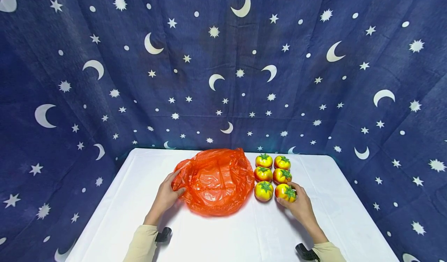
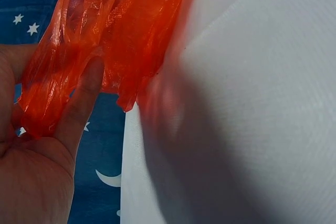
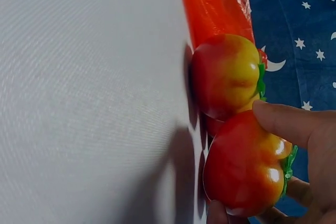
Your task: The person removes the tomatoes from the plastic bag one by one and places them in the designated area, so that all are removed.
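A crumpled, translucent red plastic bag (image 1: 216,180) lies on the table with its mouth spread. My left hand (image 1: 167,195) holds the bag's left edge, thumb on one side and fingers on the other; the left wrist view shows the thin plastic (image 2: 47,93) between them. On the right, my right hand (image 1: 301,204) grips the nearest tomato of the right column (image 1: 284,192), a shiny red-yellow one with green leaves. In the right wrist view, thumb and fingers go round this tomato (image 3: 244,166), close beside another tomato (image 3: 223,74).
Several more tomatoes (image 1: 263,191) stand in two columns between the bag and my right hand. A white cloth covers the table (image 1: 209,238). Behind it and at the sides hangs a dark blue curtain (image 1: 195,83) with moons and stars.
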`<state>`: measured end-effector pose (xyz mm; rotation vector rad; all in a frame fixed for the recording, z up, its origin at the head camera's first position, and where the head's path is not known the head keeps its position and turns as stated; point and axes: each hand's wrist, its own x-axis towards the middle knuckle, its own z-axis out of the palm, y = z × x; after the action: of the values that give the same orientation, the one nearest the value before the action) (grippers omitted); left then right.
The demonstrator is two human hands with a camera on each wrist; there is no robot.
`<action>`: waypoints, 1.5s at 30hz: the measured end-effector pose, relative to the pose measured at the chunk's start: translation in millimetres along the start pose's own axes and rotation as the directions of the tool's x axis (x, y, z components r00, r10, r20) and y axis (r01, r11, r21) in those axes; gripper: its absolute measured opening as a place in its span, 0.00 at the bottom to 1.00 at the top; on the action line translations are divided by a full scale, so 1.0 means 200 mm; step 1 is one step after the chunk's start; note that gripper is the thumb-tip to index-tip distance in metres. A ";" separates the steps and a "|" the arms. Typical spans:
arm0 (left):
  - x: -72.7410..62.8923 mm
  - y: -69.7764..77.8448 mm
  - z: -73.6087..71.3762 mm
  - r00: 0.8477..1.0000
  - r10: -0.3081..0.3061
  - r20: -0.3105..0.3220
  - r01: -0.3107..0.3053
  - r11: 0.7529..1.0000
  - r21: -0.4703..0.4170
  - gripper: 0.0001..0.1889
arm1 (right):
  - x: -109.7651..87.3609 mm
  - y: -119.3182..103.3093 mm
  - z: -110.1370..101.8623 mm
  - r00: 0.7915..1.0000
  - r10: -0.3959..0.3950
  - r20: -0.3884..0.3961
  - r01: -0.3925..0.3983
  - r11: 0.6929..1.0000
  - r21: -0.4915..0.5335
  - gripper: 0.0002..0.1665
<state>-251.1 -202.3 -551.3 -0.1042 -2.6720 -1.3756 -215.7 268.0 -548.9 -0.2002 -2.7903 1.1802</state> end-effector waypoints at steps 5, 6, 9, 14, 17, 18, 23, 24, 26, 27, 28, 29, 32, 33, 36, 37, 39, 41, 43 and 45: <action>0.00 0.00 0.00 1.000 0.002 -0.010 -0.002 1.000 0.003 0.40 | 0.01 0.01 0.02 1.000 -0.003 -0.002 0.003 1.000 -0.018 0.45; 0.00 0.00 0.00 1.000 0.002 -0.009 -0.002 1.000 0.003 0.40 | 0.01 0.01 0.02 1.000 -0.003 -0.002 0.003 1.000 -0.022 0.45; -0.01 0.01 -0.01 1.000 -0.004 0.000 0.004 1.000 0.002 0.40 | 0.02 0.02 0.03 1.000 0.002 0.006 -0.001 0.999 -0.036 0.45; -0.01 0.02 -0.01 1.000 -0.013 0.016 0.013 1.000 -0.006 0.40 | 0.03 0.04 0.05 1.000 0.010 0.022 -0.009 0.999 -0.051 0.45; -0.01 0.02 -0.01 1.000 -0.003 0.009 0.003 1.000 -0.005 0.40 | 0.03 0.04 0.05 1.000 0.005 0.018 -0.004 0.999 -0.052 0.46; -0.01 0.02 -0.01 1.000 0.005 0.005 -0.005 1.000 -0.003 0.40 | 0.03 0.04 0.05 1.000 0.002 0.017 -0.002 0.999 -0.053 0.46; -0.01 0.02 -0.01 1.000 0.007 0.003 -0.007 1.000 -0.007 0.40 | 0.03 0.04 0.04 1.000 0.005 0.017 -0.004 0.999 -0.054 0.46; -0.01 0.02 -0.01 1.000 0.003 0.004 -0.003 1.000 -0.010 0.40 | 0.03 0.05 0.04 1.000 0.001 0.014 -0.001 0.999 -0.053 0.46; -0.01 0.01 -0.01 1.000 0.006 0.001 -0.006 1.000 -0.009 0.40 | 0.03 0.05 0.04 1.000 -0.008 0.008 0.008 0.998 -0.055 0.44; -0.01 0.01 -0.01 1.000 0.007 0.001 -0.007 1.000 -0.004 0.40 | 0.03 0.04 0.04 1.000 -0.013 0.006 0.013 0.998 -0.056 0.44; -0.01 0.01 -0.01 1.000 0.010 0.000 -0.010 1.000 -0.001 0.40 | 0.03 0.04 0.03 1.000 -0.017 0.006 0.017 0.998 -0.057 0.43; -0.01 0.01 -0.01 1.000 0.011 -0.002 -0.011 1.000 0.001 0.40 | 0.03 0.04 0.03 1.000 -0.020 0.005 0.020 0.998 -0.057 0.42; 0.00 0.01 -0.01 1.000 0.006 0.000 -0.006 1.000 0.001 0.40 | 0.03 0.04 0.03 1.000 -0.020 0.003 0.020 0.998 -0.056 0.40; 0.00 0.01 -0.01 1.000 0.003 0.002 -0.003 1.000 0.001 0.40 | 0.03 0.04 0.03 1.000 -0.015 0.003 0.015 0.998 -0.053 0.40; 0.00 0.01 -0.01 1.000 0.006 0.006 -0.006 1.000 0.001 0.40 | 0.02 0.04 0.03 1.000 -0.006 0.000 0.006 0.999 -0.051 0.39; 0.00 0.01 -0.01 1.000 0.009 0.003 -0.009 1.000 0.001 0.40 | 0.02 0.03 0.02 1.000 -0.004 0.000 0.004 0.999 -0.051 0.39; 0.00 0.00 -0.01 1.000 0.017 -0.005 -0.017 1.000 0.001 0.39 | 0.02 0.03 0.02 1.000 -0.006 -0.004 0.005 0.999 -0.050 0.39; 0.00 0.00 -0.01 1.000 0.022 -0.015 -0.022 1.000 -0.001 0.39 | 0.03 0.02 0.00 1.000 -0.015 -0.016 0.014 0.999 -0.047 0.40; 0.00 0.00 -0.01 0.999 0.027 -0.022 -0.027 1.000 0.003 0.39 | 0.03 0.01 -0.01 0.999 -0.025 -0.034 0.024 0.999 -0.037 0.41; -0.01 -0.01 -0.01 0.999 0.026 -0.026 -0.026 1.000 0.002 0.39 | 0.03 0.01 -0.02 0.998 -0.030 -0.054 0.028 0.999 -0.028 0.42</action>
<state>-250.0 -204.0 -551.6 -0.1196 -2.6416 -1.3574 -220.3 272.6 -546.7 -0.1906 -2.7534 1.1143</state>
